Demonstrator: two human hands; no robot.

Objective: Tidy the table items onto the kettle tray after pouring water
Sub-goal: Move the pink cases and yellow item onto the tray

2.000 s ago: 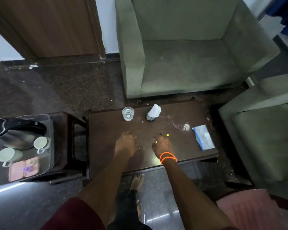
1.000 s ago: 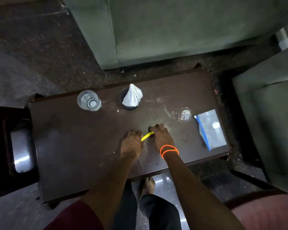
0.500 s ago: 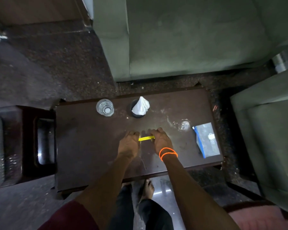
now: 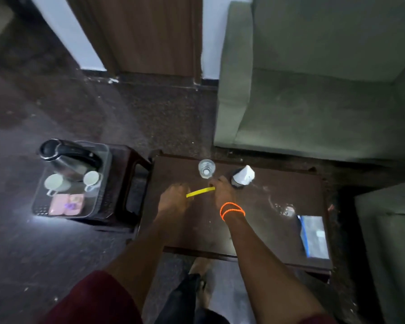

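Both hands hold a thin yellow sachet [image 4: 200, 192] stretched between them over the dark wooden table [image 4: 262, 230]. My left hand [image 4: 174, 201] pinches its left end and my right hand [image 4: 221, 191], with orange bands on the wrist, pinches its right end. Just beyond them stand a clear glass of water [image 4: 206, 168] and a dark holder with white tissue [image 4: 243, 176]. A blue-and-white packet [image 4: 313, 235] lies at the table's right. The clear kettle tray [image 4: 103, 160] sits on a stool at the left, with a black-handled kettle [image 4: 67, 157], two white cups [image 4: 91, 178] and pink sachets [image 4: 66, 204].
A green armchair [image 4: 313, 90] stands beyond the table and another green seat [image 4: 388, 230] is at the right. A wet patch [image 4: 283, 206] glistens on the table near the packet. A wooden door [image 4: 150, 33] is at the back. My feet show below the table's near edge.
The view has swung left and up, so the kettle tray is in sight again. Both hands have kept hold of the yellow sachet and now sit nearer the glass.
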